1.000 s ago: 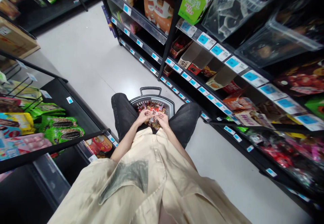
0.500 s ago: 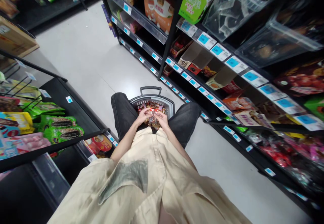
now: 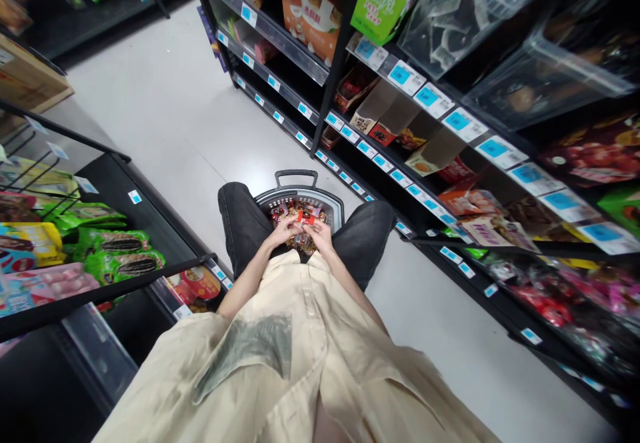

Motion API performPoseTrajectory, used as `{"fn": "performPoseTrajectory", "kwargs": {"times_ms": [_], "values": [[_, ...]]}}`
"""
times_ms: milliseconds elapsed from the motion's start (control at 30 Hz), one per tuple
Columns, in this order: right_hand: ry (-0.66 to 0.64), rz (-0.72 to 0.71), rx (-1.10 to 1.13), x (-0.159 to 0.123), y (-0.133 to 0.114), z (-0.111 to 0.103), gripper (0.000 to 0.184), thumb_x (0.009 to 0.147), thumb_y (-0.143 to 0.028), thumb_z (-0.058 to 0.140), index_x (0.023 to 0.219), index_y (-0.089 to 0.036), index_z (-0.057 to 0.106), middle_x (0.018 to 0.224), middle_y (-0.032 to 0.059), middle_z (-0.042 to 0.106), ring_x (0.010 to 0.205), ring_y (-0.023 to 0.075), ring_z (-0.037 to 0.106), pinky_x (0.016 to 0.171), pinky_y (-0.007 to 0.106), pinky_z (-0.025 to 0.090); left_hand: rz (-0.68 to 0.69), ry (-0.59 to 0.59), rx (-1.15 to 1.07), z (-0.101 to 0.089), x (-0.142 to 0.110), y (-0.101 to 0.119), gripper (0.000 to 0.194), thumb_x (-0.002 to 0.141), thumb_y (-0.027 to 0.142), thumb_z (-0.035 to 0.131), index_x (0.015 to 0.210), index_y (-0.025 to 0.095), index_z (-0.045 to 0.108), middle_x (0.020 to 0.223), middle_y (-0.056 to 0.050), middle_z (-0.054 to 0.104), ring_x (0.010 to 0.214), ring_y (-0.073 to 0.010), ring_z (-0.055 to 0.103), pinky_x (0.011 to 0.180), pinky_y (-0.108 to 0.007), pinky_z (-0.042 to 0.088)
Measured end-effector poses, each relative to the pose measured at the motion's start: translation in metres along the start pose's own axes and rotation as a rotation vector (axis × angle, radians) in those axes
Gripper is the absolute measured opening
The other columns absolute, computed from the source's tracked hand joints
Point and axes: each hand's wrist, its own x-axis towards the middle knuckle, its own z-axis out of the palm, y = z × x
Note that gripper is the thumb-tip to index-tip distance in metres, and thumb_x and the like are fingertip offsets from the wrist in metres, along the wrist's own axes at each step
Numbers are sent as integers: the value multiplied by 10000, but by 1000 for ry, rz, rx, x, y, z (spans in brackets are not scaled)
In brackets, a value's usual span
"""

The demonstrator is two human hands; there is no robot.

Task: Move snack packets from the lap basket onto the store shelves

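Observation:
Between my knees stands a grey shopping basket [image 3: 334, 206] with a black handle, filled with small shiny wrapped candies [image 3: 285, 208] in red, gold and brown. Over them, my left hand [image 3: 285, 229] and my right hand [image 3: 319, 233] are close together with fingers pinched. Both grip a small red wrapped candy [image 3: 307, 218], one at each side. My fingertips cover parts of its edges. Its print is too small to read.
Shelves with blue price tags [image 3: 407, 77] line the right side, bearing boxes and clear plastic bins [image 3: 457, 19]. At left, a low black rack [image 3: 107, 183] holds snack bags. A cardboard box [image 3: 33, 76] stands farther back on the pale floor.
The red candy has turned between my fingers and now shows a broader red face. Both hands stay in nearly the same place above the basket.

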Motion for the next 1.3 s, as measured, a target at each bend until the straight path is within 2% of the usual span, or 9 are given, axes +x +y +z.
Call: {"fn": "performPoseTrajectory", "kwargs": {"times_ms": [167, 367, 567, 800, 967, 1100, 1200, 1300], "values": [[12, -23, -18, 2, 2, -2, 467, 575, -463, 869, 925, -178, 745, 948, 89, 787, 878, 256, 738, 799, 377, 590, 24, -15, 31, 1, 0, 0, 403, 712, 303, 786, 1071, 131, 720, 777, -15, 655, 731, -156, 587, 769, -291, 504], [20, 15, 23, 0, 1, 1, 511, 602, -548, 843, 942, -178, 754, 920, 88, 784, 804, 263, 728, 642, 344, 579, 8, -4, 18, 2, -1, 5, 371, 709, 296, 779, 1034, 128, 715, 780, -19, 656, 736, -162, 596, 774, -293, 502], [76, -80, -12, 0, -1, 1, 453, 586, -520, 853, 878, -191, 740, 914, 68, 787, 860, 250, 727, 844, 386, 581, 11, -16, 22, 3, -1, 6, 350, 701, 307, 789, 997, 134, 717, 769, -16, 655, 732, -161, 593, 771, -290, 498], [88, -68, -39, 3, 2, -1, 414, 555, -475, 860, 831, -198, 724, 872, 61, 787, 806, 232, 719, 852, 393, 569, 4, -36, 31, 3, -2, 2, 415, 687, 348, 805, 1038, 146, 711, 751, 5, 616, 699, -142, 540, 745, -277, 480], [87, -95, -27, 1, 0, 0, 405, 606, -514, 834, 837, -200, 722, 881, 74, 786, 815, 233, 727, 855, 396, 572, 16, -20, 72, 2, -1, -1, 406, 718, 446, 800, 950, 127, 702, 732, 2, 599, 683, -131, 534, 741, -280, 492], [98, -103, 8, 0, 2, 2, 423, 605, -526, 845, 859, -210, 724, 887, 82, 781, 816, 244, 731, 799, 388, 588, 20, 11, 54, 4, 3, -6, 530, 678, 482, 838, 1061, 145, 695, 883, -53, 682, 800, -182, 632, 842, -360, 531], [71, -80, 22, 3, 5, 1, 458, 588, -551, 855, 871, -219, 713, 867, 77, 773, 770, 251, 731, 680, 366, 595, 1, -6, -12, 5, 5, -9, 630, 664, 509, 841, 1175, 181, 675, 963, -73, 714, 898, -232, 684, 920, -425, 534], [168, -114, -61, 16, -9, -8, 427, 635, -577, 813, 842, -228, 681, 770, 50, 742, 682, 238, 711, 598, 339, 573, -36, 33, -40, 5, 5, -9, 674, 651, 537, 838, 1210, 200, 671, 994, -80, 732, 948, -264, 704, 951, -462, 536]]}}
